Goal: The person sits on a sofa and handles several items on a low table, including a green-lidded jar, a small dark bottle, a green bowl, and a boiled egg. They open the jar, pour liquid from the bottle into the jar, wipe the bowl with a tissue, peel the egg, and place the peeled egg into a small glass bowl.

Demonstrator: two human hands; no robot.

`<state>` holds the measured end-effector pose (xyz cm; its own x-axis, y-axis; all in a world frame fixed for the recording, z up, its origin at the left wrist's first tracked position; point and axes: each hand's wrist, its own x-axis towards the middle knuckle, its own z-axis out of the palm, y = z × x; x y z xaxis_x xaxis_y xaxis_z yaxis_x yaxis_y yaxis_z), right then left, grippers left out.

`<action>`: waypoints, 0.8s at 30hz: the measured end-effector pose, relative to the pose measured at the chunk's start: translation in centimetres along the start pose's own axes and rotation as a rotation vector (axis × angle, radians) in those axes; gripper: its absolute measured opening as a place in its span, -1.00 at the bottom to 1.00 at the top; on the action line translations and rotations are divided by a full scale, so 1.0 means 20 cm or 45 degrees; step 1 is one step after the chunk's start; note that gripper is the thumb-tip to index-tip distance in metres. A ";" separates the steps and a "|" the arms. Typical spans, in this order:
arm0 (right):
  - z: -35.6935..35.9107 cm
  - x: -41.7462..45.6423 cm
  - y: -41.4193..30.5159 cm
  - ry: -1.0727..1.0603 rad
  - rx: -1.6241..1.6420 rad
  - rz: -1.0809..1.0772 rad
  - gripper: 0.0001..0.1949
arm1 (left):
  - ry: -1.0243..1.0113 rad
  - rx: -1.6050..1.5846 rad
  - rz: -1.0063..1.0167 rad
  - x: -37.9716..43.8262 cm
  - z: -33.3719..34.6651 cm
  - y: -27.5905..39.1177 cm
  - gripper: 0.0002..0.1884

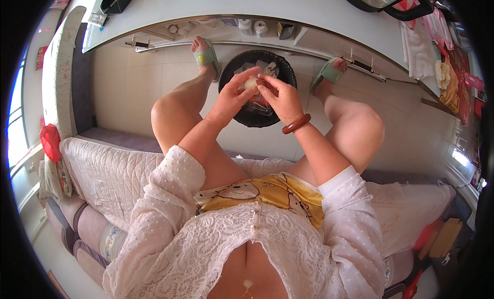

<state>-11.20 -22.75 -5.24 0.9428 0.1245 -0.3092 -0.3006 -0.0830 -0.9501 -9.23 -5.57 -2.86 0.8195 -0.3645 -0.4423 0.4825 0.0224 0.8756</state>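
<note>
Above a round bin lined with a black plastic bag (230, 115), my two hands meet at the fingertips. A small pale, rounded item (251, 83) is held in my left hand (231, 94), between thumb and fingers. My right hand (281, 96) touches it from the other side and pinches a small brown piece (260, 82) at its edge; what that piece is, I cannot tell. A reddish-brown bangle (296, 124) circles my right wrist. Crumpled tissue (271, 69) and plastic wrappers (260, 108) lie in the bin beneath my hands.
A white table (247, 5) with an open shelf below, holding white bottles (260, 28), stands beyond the bin. A pot with a black handle (415, 9) is at its upper right, near a white towel (418, 52). My green slippers (205, 56) flank the bin. I sit on a covered sofa (115, 171).
</note>
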 end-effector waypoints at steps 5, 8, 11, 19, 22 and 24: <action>0.00 -0.01 -0.03 0.004 -0.019 -0.043 -0.64 | 0.050 0.113 0.110 0.01 0.00 -0.04 -0.64; 0.00 -0.01 -0.02 0.064 -0.163 -0.107 -0.69 | 0.030 0.167 0.099 0.01 0.00 -0.03 -0.71; 0.02 -0.01 0.01 0.129 -0.156 -0.103 -0.73 | 0.036 0.191 0.087 0.01 0.00 -0.06 -0.73; 0.00 0.00 0.00 0.167 -0.164 0.008 -0.78 | -0.006 0.154 0.113 0.01 0.01 -0.05 -0.73; 0.00 0.00 0.04 0.222 -0.144 0.005 -0.78 | -0.032 0.143 0.108 0.01 0.01 -0.05 -0.72; 0.00 0.03 0.09 0.244 -0.019 0.055 -0.81 | -0.061 0.139 0.124 0.01 0.02 -0.05 -0.71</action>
<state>-11.21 -22.91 -7.14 0.9396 -0.0697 -0.3351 -0.3408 -0.0994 -0.9349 -9.63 -5.96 -3.75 0.8440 -0.4096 -0.3464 0.3625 -0.0405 0.9311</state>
